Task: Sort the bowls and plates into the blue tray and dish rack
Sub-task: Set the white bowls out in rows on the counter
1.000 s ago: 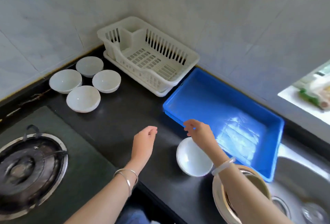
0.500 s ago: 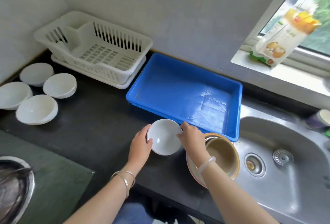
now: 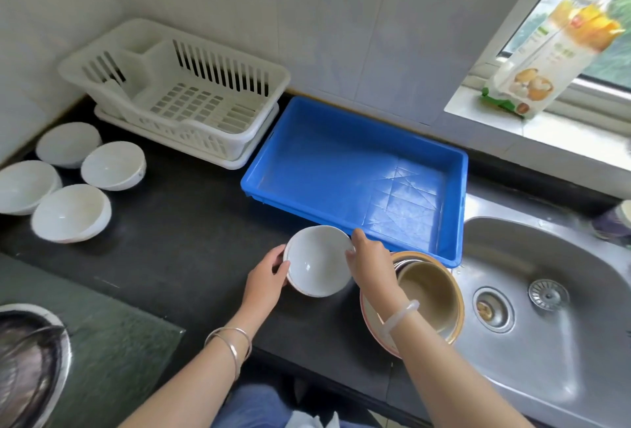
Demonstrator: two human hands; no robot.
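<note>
White, the bowl is sitting between both hands at the front of the black worktop, just before the near rim of the blue tray. Whether it is lifting clear of the surface I cannot tell.

The sorting is looking barely begun. The tray and the dish rack are both showing nothing inside. The four white bowls are waiting together well off to the left. A brown bowl is resting on what look like plates beside the sink. So every piece is still waiting to be placed.

The left hand is curling its grip round the bowl's left rim, thumb lying on the edge. The right hand is pinching the right rim, its grip narrow, with bent fingers rather than spread ones.
</note>
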